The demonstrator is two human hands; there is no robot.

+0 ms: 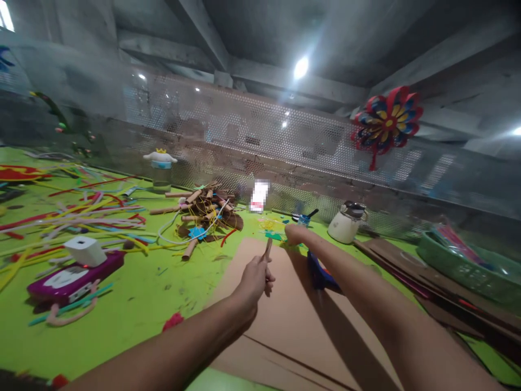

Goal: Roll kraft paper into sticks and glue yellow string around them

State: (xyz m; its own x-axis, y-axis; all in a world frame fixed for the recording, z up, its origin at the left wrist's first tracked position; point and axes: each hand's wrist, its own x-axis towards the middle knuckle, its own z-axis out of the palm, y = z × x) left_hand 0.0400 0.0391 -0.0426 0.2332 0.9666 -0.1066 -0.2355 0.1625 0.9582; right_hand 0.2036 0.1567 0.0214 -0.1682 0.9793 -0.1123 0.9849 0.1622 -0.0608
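Note:
My left hand (255,279) is closed in a pinch round a thin brown stick (268,248) that points up and away, held above a brown cardboard sheet (280,309) on the green table (134,293). My right hand (296,234) reaches further out to the far edge of the cardboard, its fingers curled down over small coloured foam pieces (272,231); what it grips, if anything, is hidden. A dark blue object (319,273) lies on the cardboard just under my right forearm.
A heap of brown paper rolls and wires (207,212) lies behind the cardboard. Coloured strips (73,212) cover the left of the table, near a purple device with a white box (75,269). A white kettle (345,224), green tray (468,266) and perforated metal screen (285,141) stand behind.

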